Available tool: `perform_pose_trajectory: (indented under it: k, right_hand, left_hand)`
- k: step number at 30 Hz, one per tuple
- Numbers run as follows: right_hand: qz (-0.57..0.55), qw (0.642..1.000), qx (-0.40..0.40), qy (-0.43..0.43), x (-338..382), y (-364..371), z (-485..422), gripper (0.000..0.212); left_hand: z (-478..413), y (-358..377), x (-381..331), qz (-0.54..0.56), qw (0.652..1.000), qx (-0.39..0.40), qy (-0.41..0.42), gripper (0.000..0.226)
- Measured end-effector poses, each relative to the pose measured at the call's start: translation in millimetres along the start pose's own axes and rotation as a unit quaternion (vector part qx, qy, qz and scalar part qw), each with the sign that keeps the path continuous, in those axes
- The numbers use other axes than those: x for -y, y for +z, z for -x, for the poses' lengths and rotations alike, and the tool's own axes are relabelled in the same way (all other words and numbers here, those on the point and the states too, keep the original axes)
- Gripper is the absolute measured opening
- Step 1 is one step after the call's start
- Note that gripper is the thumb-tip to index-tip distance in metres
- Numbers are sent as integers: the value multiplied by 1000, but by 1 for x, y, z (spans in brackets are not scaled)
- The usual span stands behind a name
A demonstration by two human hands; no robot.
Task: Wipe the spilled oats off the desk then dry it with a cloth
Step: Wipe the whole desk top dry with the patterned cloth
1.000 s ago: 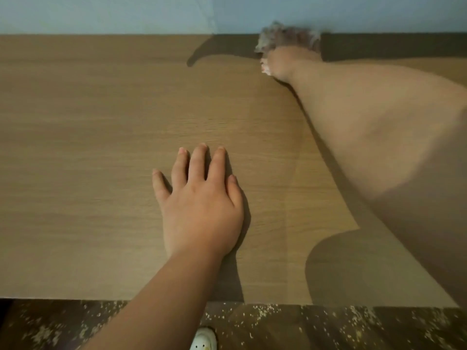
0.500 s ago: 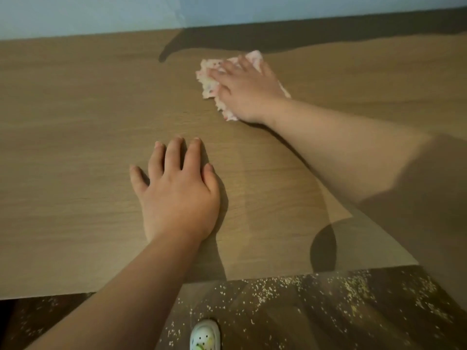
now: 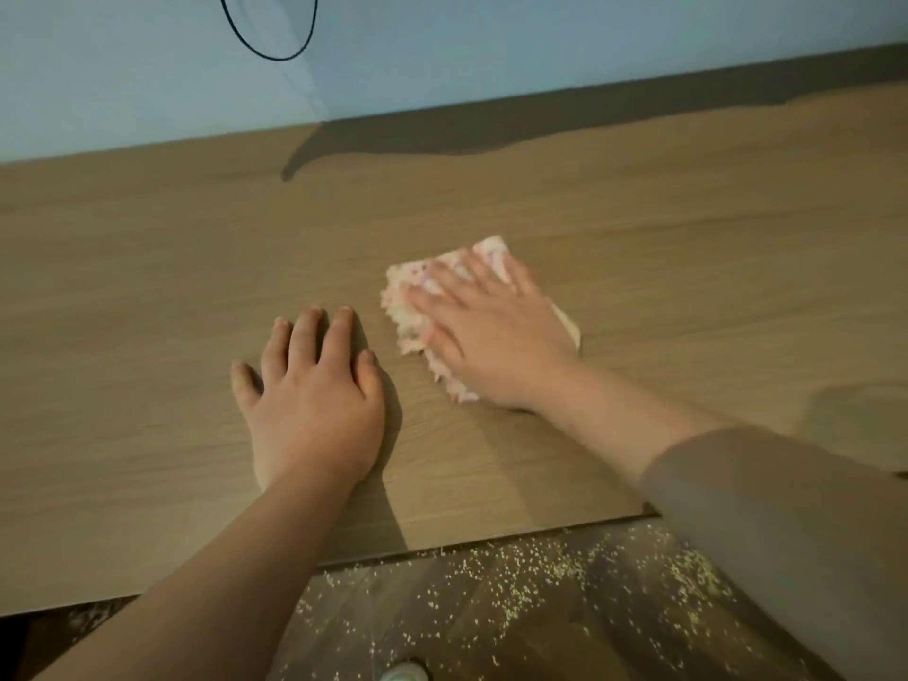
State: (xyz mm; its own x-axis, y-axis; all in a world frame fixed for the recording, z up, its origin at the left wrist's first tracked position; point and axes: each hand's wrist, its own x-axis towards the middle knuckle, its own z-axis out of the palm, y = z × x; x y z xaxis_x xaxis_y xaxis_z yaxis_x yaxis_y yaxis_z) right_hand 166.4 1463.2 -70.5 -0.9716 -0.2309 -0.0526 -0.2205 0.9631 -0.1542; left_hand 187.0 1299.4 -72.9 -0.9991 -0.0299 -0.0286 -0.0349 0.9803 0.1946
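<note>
Pink cloth [image 3: 404,312] lies under right hand [image 3: 491,336] on desk [image 3: 147,287].

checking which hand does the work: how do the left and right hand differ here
The left hand rests on the bare desk; the right hand presses the cloth. The left hand's fingers point toward the wall; the right hand's angle left. A sleeve shows behind the right hand, none behind the left hand. Both lie palm down, fingers straight.
</note>
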Motion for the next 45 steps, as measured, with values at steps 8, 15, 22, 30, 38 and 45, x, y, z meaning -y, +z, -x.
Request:
perform_pose_trajectory:
  k: [8, 15, 22, 30, 38, 45]
  right_hand:
    - [22, 987, -15, 159, -99, -12, -8, 48]
    - [19, 999, 4, 40, 1, 3, 44, 56]
    - [11, 983, 15, 181, -60, -5, 29, 50]
    - [18, 999, 8, 49, 20, 6, 87, 51]
    - [0, 950, 25, 310, -69, -10, 94, 53]
    - [6, 998, 47, 41, -8, -2, 131, 56]
  left_hand:
    - [-1, 1, 0, -11, 1000, -8, 1, 51]
    - [0, 1, -1, -18, 1000, -1, 4, 52]
    - [0, 2, 0, -17, 1000, 2, 4, 52]
    - [0, 2, 2, -24, 999, 10, 25, 52]
    - [5, -7, 1, -81, 988, 65, 113, 55]
    - [27, -6, -29, -109, 984, 90, 112, 49]
